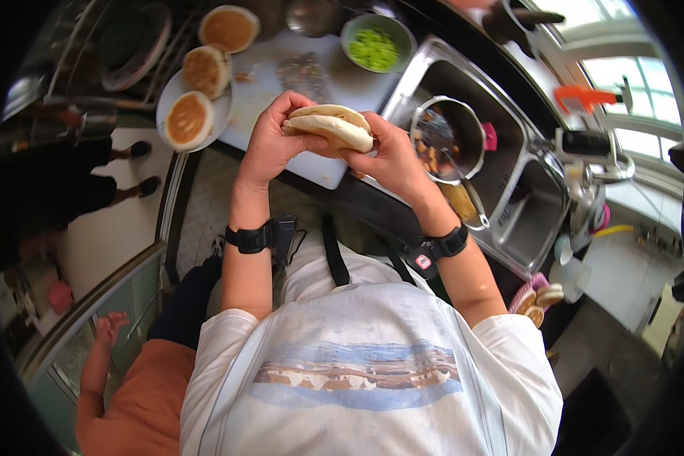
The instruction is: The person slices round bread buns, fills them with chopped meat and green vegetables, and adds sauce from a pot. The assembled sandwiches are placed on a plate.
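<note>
A round flatbread bun [333,126], split along its side, is held up between my two hands over the near part of a white cutting board [319,168]. My left hand [279,128] grips its left edge, thumb underneath. On the opposite edge my right hand [385,151] pinches it with thumb and fingers. What lies inside the bun is mostly hidden. Behind it on the board is a spread of chopped dark filling [305,77]. Browned buns [188,118] rest on a white plate [226,117] to the left, with another bun [228,28] beyond them.
A bowl of chopped greens [374,48] stands at the board's far right. In the steel sink [507,142] sits a pot [450,137] with a ladle [473,199]. A person in an orange shirt [148,393] is close at my left. More sliced buns [533,305] lie in a pink basket [521,288].
</note>
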Demonstrator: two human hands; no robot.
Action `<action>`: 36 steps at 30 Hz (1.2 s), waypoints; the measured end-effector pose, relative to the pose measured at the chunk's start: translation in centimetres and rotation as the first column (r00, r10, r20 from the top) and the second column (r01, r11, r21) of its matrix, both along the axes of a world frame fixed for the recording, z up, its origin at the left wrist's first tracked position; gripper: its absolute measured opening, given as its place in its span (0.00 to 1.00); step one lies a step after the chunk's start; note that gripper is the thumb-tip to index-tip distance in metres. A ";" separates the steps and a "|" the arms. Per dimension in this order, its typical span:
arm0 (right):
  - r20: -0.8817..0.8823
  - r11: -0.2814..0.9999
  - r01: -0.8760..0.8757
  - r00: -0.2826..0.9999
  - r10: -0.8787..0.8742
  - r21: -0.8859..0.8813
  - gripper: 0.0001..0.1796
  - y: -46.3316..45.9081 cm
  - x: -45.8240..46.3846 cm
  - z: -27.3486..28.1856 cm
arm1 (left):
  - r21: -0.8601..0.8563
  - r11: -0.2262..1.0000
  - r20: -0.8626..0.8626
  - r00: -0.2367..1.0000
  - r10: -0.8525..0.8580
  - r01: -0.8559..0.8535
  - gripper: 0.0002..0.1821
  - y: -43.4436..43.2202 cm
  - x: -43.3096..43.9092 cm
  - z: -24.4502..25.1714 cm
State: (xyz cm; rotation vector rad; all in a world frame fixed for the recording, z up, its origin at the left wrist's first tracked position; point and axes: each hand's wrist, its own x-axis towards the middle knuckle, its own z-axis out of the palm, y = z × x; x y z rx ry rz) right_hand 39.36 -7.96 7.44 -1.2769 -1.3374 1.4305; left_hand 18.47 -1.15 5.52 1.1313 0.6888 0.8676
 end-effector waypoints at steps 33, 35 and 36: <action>0.330 0.717 0.394 0.914 -0.238 -0.575 0.19 -15.8 27.1 -15.4 | -0.574 0.694 0.685 0.719 0.118 0.434 0.49 -10.5 18.8 -8.8; 0.316 0.721 0.352 0.929 -0.191 -0.597 0.16 -15.7 27.4 -15.2 | -0.574 0.706 0.674 0.729 0.120 0.414 0.49 -10.6 18.6 -9.0; 0.317 0.730 0.376 0.921 -0.226 -0.571 0.13 -16.0 27.1 -14.9 | -0.571 0.710 0.672 0.731 0.115 0.413 0.49 -10.7 18.5 -9.1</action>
